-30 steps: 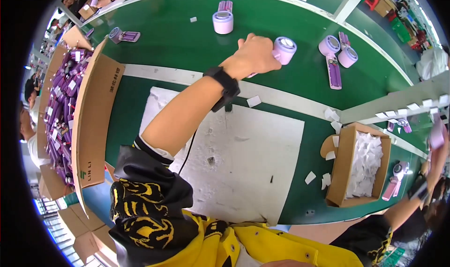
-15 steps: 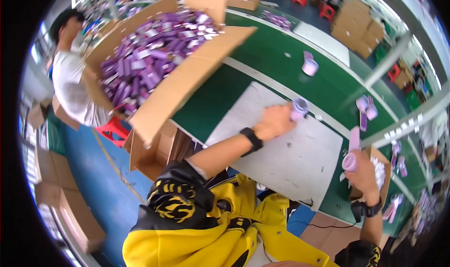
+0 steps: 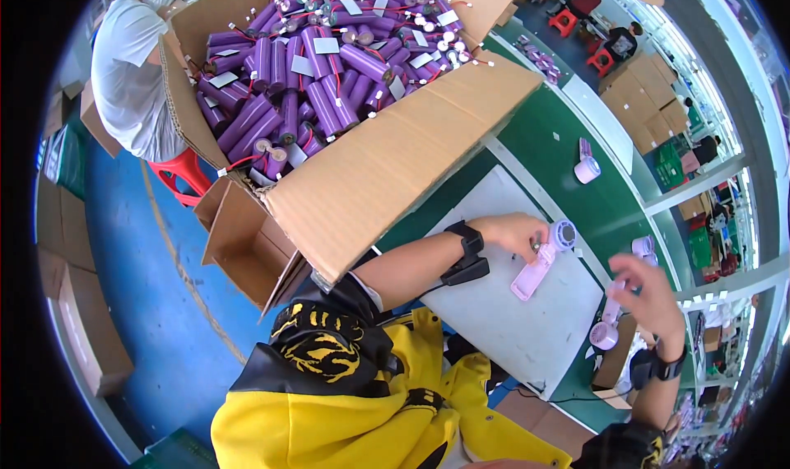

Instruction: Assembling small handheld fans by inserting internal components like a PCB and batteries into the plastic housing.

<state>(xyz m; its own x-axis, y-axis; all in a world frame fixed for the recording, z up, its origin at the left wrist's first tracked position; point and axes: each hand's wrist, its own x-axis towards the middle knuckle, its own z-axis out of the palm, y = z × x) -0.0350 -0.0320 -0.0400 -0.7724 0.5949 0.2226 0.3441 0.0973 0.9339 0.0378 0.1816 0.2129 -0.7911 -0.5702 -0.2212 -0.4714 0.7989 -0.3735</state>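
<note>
On the grey-white work mat [image 3: 485,304] lies a lilac handheld fan [image 3: 528,281], its round head pointing away to the right. My left hand [image 3: 517,235] pinches it near the neck, where head and handle meet. To the right, my right hand [image 3: 654,300] is raised with thumb and fingers apart, nothing between them. A second lilac fan [image 3: 603,335] rests just below and left of those fingers, beside a small carton [image 3: 615,360]; part of its handle is hidden by the hand.
A large carton [image 3: 411,148] full of purple cylindrical battery cells [image 3: 321,66] with red wires stands at the left. More fans [image 3: 587,169] sit on the green bench [image 3: 543,127]. An empty-looking carton [image 3: 251,243] is below the large one. A person in white [image 3: 132,82] sits far left.
My left hand has brought its fan down onto the mat with the handle now showing. My right hand has let go of the other fan and risen. The view has shifted toward the large carton.
</note>
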